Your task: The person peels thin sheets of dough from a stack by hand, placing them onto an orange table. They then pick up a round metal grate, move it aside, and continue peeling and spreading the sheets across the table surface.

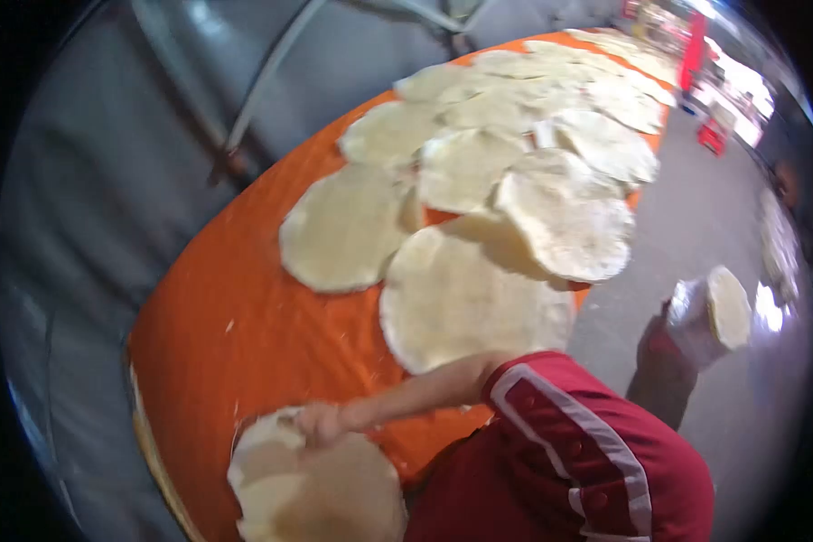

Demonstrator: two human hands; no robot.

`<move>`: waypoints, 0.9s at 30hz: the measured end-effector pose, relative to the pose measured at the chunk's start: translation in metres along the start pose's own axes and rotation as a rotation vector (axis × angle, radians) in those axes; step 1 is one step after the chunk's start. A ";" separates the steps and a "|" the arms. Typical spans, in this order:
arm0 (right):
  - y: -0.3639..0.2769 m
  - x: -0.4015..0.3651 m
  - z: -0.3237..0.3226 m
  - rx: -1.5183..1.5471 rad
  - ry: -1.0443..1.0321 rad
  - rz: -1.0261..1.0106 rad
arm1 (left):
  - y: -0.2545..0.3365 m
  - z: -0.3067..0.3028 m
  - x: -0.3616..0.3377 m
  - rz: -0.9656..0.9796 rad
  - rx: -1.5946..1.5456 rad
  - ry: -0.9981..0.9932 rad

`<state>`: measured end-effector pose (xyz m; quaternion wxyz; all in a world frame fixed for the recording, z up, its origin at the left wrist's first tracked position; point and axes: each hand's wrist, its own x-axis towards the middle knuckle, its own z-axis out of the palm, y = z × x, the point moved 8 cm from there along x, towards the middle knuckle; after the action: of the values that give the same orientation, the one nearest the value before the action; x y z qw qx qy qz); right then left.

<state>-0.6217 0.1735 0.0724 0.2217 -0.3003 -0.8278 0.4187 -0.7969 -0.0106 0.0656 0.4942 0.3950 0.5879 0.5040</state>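
Note:
My right hand (322,425) reaches across to the near end of the table, its arm coming out of a red sleeve with a white stripe. The fingers are closed at the upper edge of a large, thin round flatbread (334,492) and seem to pinch it; motion blur softens them. This flatbread lies partly beyond the bottom of the view. My left hand is out of sight. Just past my forearm lies another round flatbread (470,294), with a further flatbread (569,217) overlapping it. To their left a flatbread (343,230) rests flat on the orange cloth (244,307).
Many more flatbreads (488,108) overlap toward the table's far end. A grey tarp wall (90,199) with metal poles runs along the left. On the grey floor (696,217) at the right stands a plastic-wrapped stack of round breads (709,316). A red object (714,131) sits farther off.

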 end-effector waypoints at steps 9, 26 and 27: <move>-0.060 0.018 0.235 0.381 -0.440 0.165 | -0.066 -0.100 -0.025 -0.073 -0.310 0.519; -0.092 0.000 0.225 0.217 -0.379 0.176 | -0.085 -0.105 -0.029 -0.046 -0.457 0.410; -0.090 0.000 0.227 0.214 -0.368 0.188 | -0.079 -0.104 -0.028 -0.026 -0.478 0.387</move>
<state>-0.7901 0.0046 0.0217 0.0573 -0.2696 -0.7735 0.5708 -0.8901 -0.0723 -0.0070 0.4587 0.1565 0.5408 0.6875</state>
